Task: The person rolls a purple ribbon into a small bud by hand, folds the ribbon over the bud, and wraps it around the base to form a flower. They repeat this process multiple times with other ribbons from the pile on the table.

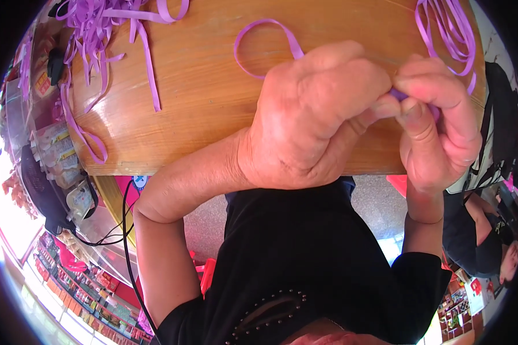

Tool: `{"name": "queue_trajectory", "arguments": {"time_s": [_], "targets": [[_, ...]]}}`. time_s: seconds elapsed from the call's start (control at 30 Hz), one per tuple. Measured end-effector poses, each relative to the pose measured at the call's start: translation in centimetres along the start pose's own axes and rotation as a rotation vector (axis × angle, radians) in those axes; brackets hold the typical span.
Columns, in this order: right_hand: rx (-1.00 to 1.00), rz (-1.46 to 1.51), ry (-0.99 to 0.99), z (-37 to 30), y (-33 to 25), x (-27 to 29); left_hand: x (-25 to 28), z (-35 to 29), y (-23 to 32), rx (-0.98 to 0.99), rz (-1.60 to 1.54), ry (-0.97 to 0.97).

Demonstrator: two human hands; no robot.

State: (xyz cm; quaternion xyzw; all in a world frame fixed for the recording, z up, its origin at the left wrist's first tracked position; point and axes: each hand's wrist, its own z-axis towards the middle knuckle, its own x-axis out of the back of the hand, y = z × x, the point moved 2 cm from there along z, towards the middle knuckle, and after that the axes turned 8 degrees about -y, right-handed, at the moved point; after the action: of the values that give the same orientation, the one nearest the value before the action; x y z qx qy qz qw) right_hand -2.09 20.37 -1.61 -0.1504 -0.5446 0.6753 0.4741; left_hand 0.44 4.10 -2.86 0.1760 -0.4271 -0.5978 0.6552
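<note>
My left hand [322,109] and my right hand [437,121] are raised close together over the near right part of the wooden table. Both pinch a purple ribbon [398,94], of which only a short bit shows between the fingertips. Past my left hand, a curled loop of purple ribbon [265,23] shows above the tabletop. My left fingers hide whether this loop and the pinched bit are one piece. The fingers of both hands are closed, and much of the ribbon inside them is hidden.
A tangled heap of purple ribbons [101,29] lies at the table's far left, with ends trailing down. Looped ribbon strands [449,34] lie at the far right. The wooden table [195,98] ends just before my body. A black cable [126,253] hangs at left; another person [477,236] is at right.
</note>
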Motion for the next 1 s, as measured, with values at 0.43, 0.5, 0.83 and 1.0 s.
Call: {"name": "queue_trajectory", "arguments": {"time_s": [0.43,0.5,0.83,1.0], "targets": [[-0.173,0.271,-0.024,0.8,0.7,-0.7,-0.4,-0.5,-0.9,0.481,-0.701,0.130],[-0.131,0.207,-0.038,0.8,0.6,-0.7,-0.4,-0.7,-0.9,0.476,-0.702,0.119],[0.156,-0.400,0.049,1.8,-0.8,0.4,0.2,-0.2,-0.7,0.409,-0.548,0.007],[0.136,-0.403,0.048,1.8,-1.0,0.4,0.3,0.0,-1.1,0.341,-0.415,-0.025]]}}
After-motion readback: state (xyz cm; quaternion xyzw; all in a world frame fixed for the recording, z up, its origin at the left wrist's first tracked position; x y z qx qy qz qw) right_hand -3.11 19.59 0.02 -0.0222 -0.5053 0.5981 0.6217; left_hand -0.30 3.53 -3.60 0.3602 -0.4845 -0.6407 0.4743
